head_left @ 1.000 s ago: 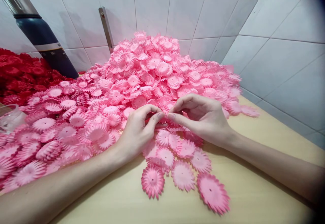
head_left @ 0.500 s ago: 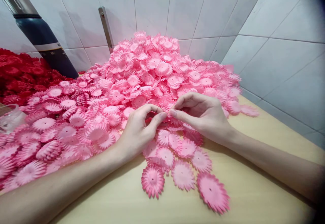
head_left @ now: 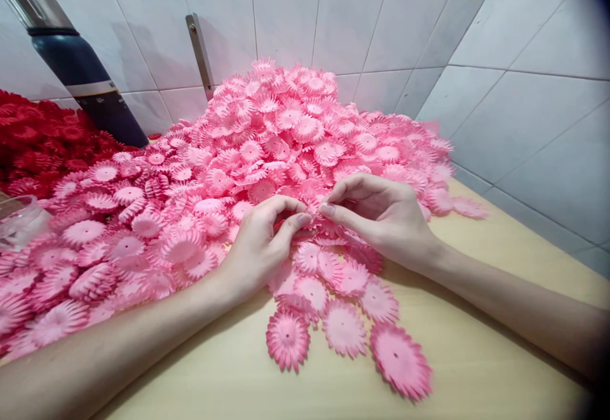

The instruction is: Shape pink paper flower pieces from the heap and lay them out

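Observation:
Pink flower-shaped pieces with fringed edges form a large heap in front of both hands. My left hand is pinched, thumb tip against the fingertips, at the near edge of the heap. Close beside it, my right hand makes a similar pinch, its fingertips a small gap from the left ones. Whatever lies between the fingertips blends with the pink behind and cannot be made out. Several loose pieces, among them a darker-edged one, lie flat on the table below the hands.
A dark blue bottle with a metal cap stands at the back left. Red pieces are heaped beside it. At the left edge sits a clear plastic container. A metal strip is on the tiled wall behind.
Almost nothing differs. The fingertips of both hands have shifted very slightly, and the whole view has moved a touch.

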`<state>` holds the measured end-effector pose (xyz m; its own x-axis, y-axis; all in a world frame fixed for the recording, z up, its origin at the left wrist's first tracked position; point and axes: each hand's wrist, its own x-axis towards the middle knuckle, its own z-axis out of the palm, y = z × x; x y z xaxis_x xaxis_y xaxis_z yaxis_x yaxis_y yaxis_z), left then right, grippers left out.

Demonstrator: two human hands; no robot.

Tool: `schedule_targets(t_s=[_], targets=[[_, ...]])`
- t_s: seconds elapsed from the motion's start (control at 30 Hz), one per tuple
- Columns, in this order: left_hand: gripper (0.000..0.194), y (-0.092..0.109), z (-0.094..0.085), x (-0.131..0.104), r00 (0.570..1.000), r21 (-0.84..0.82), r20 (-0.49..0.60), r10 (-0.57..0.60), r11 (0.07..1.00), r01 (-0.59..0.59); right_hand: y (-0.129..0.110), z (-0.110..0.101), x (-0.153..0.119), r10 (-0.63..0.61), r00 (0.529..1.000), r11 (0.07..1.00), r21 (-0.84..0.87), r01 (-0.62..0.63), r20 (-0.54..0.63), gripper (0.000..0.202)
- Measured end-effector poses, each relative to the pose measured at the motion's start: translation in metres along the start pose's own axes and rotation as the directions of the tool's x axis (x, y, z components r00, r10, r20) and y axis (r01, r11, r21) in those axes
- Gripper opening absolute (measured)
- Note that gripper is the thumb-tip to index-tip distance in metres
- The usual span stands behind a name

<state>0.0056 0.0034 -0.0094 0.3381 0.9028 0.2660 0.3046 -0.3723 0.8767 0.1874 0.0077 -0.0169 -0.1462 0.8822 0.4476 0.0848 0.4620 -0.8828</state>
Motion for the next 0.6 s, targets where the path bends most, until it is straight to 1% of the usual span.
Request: schedule_targets(t_s=[0.13, 0.23, 0.3, 0.4, 0.5, 0.57, 0.6], targets=[[0.012, 0.0, 0.001, 0.0, 1.0, -0.027, 0.003, 0.013, 1.0, -0.013, 0.001, -0.002, 0.001, -0.015, 1.0, 0.999, -0.033, 0.014, -0.017, 0.012], [0.013, -0.001, 0.001, 0.0, 1.0, -0.073, 0.007, -0.015, 0.997, 0.015, 0.003, -0.003, 0.002, -0.018, 0.998, 0.999, -0.044, 0.016, -0.054, 0.009], [0.015, -0.002, 0.001, -0.001, 0.999, -0.093, 0.006, -0.031, 0.995, 0.032, 0.004, -0.003, 0.004, -0.015, 0.993, 0.999, -0.05, 0.009, -0.116, 0.01], [0.014, -0.001, 0.002, -0.003, 0.999, -0.109, -0.015, -0.039, 0.993, 0.037, 0.005, -0.003, 0.006, -0.035, 0.97, 0.998, -0.063, 0.02, -0.241, 0.013], [0.012, 0.003, 0.003, -0.004, 0.994, -0.187, -0.092, -0.053, 0.982, 0.035, 0.01, -0.004, 0.009, -0.073, 0.937, 0.996, -0.074, 0.051, -0.341, 0.014], [0.011, 0.005, 0.003, -0.004, 0.983, -0.263, -0.167, -0.071, 0.964, 0.025, 0.015, -0.007, 0.011, -0.043, 0.906, 0.997, -0.071, 0.015, -0.422, 0.014], [0.011, 0.005, 0.003, -0.004, 0.979, -0.277, -0.188, -0.08, 0.96, 0.026, 0.016, -0.008, 0.012, -0.019, 0.89, 0.998, -0.065, -0.012, -0.455, 0.014]])
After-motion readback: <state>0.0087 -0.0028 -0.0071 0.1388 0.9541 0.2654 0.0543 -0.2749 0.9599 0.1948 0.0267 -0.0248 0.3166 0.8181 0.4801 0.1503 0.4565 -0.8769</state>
